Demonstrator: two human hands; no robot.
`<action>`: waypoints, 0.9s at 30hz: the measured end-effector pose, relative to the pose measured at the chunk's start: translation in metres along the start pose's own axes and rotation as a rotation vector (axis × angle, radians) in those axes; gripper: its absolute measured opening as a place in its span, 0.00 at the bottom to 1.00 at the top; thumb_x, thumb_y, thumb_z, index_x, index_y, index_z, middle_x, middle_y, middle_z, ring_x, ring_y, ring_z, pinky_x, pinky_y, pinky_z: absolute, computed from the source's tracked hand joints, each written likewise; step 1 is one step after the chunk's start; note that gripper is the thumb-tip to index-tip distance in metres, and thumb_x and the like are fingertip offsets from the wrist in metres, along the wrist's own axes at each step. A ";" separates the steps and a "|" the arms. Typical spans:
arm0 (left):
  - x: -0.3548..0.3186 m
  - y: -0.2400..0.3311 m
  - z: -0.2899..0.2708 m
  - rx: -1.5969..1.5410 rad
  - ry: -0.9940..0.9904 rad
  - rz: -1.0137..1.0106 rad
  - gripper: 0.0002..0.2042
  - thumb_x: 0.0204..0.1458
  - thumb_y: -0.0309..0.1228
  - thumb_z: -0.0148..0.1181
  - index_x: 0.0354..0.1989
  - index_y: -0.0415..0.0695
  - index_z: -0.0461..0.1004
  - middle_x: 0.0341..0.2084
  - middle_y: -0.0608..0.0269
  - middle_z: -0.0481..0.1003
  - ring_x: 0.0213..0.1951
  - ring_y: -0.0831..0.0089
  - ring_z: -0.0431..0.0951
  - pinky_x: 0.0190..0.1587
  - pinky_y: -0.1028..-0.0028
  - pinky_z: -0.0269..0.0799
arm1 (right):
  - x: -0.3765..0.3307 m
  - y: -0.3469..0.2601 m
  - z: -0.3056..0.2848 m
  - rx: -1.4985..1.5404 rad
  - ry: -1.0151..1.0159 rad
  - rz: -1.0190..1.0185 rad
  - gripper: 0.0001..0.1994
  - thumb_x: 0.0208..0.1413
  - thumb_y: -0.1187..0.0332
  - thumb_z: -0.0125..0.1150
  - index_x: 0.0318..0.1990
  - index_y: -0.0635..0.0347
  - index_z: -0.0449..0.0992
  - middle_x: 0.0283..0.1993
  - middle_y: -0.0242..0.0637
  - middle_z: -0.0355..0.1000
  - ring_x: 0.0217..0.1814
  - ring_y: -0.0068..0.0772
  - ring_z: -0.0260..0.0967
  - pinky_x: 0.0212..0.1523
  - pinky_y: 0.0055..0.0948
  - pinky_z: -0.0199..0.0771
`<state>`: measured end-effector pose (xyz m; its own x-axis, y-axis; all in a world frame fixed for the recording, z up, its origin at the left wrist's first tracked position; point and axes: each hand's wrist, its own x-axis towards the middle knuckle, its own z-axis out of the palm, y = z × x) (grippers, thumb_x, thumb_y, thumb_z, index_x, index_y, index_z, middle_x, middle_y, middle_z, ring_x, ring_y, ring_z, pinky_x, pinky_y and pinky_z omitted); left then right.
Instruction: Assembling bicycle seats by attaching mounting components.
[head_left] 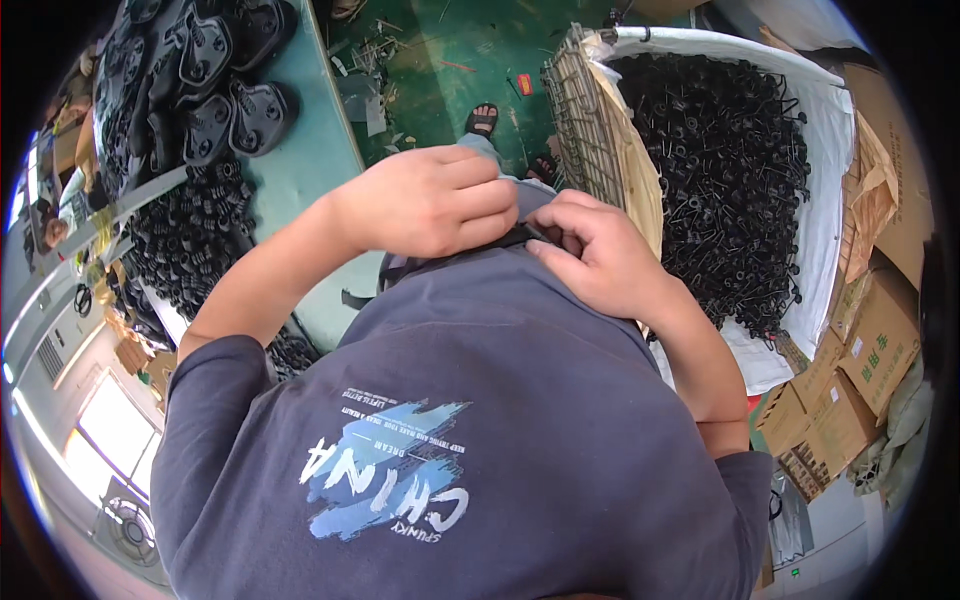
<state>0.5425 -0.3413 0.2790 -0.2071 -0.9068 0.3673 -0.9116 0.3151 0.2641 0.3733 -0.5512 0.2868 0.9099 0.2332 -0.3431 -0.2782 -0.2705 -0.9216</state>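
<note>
Black strap (512, 238): one, at waist, directly under left fingers, just beside right fingertips; long axis across body, angling slightly away from chest toward right.
Left hand (435, 203): nearer, lying over strap; fingers curled in, thumb hidden, hold cannot be told.
Right hand (598, 255): fingers bent, thumb slightly parted from forefinger; hold on strap cannot be told.
Worktop (322, 130): left of fingers, bearing black moulded parts (207, 50).
Lined wire crate (585, 110): right of fingers, small black pieces (720, 180) inside.
</note>
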 end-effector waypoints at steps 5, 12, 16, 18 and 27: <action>0.009 -0.066 -0.008 -0.028 0.068 0.077 0.14 0.45 0.30 0.63 0.41 0.40 0.78 0.39 0.62 0.75 0.36 0.65 0.78 0.35 0.68 0.79 | 0.032 -0.022 -0.001 -0.153 0.329 -0.062 0.11 0.60 0.71 0.68 0.46 0.69 0.81 0.39 0.45 0.75 0.38 0.46 0.76 0.41 0.37 0.77; 0.020 -0.152 -0.032 0.038 0.160 0.371 0.13 0.43 0.31 0.69 0.37 0.40 0.78 0.33 0.64 0.73 0.28 0.74 0.74 0.27 0.74 0.72 | 0.077 -0.043 0.003 -0.138 0.528 -0.070 0.09 0.63 0.74 0.63 0.45 0.73 0.79 0.41 0.50 0.75 0.40 0.50 0.77 0.43 0.37 0.77; 0.032 -0.198 -0.032 -0.040 0.169 0.601 0.10 0.45 0.30 0.67 0.34 0.42 0.77 0.32 0.65 0.71 0.29 0.73 0.73 0.29 0.72 0.73 | 0.100 -0.052 0.008 -0.145 0.580 -0.036 0.09 0.64 0.75 0.63 0.46 0.73 0.79 0.42 0.50 0.75 0.40 0.50 0.77 0.43 0.37 0.77; 0.039 -0.209 -0.037 -0.084 0.108 0.596 0.09 0.46 0.29 0.66 0.34 0.42 0.76 0.32 0.65 0.72 0.29 0.72 0.74 0.29 0.71 0.74 | 0.109 -0.055 0.009 -0.148 0.651 -0.069 0.09 0.64 0.75 0.63 0.46 0.73 0.79 0.41 0.50 0.76 0.39 0.51 0.77 0.42 0.37 0.78; -0.015 -0.196 -0.040 -1.061 -0.177 -0.538 0.18 0.51 0.14 0.62 0.51 0.41 0.75 0.41 0.58 0.78 0.42 0.58 0.83 0.42 0.64 0.80 | 0.115 -0.057 0.020 -0.119 0.694 0.051 0.08 0.62 0.75 0.64 0.46 0.70 0.80 0.39 0.48 0.76 0.36 0.50 0.77 0.40 0.38 0.78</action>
<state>0.7386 -0.3788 0.2570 -0.0114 -0.9926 -0.1211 -0.1672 -0.1175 0.9789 0.4875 -0.4908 0.2960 0.8937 -0.4216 -0.1537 -0.3262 -0.3752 -0.8676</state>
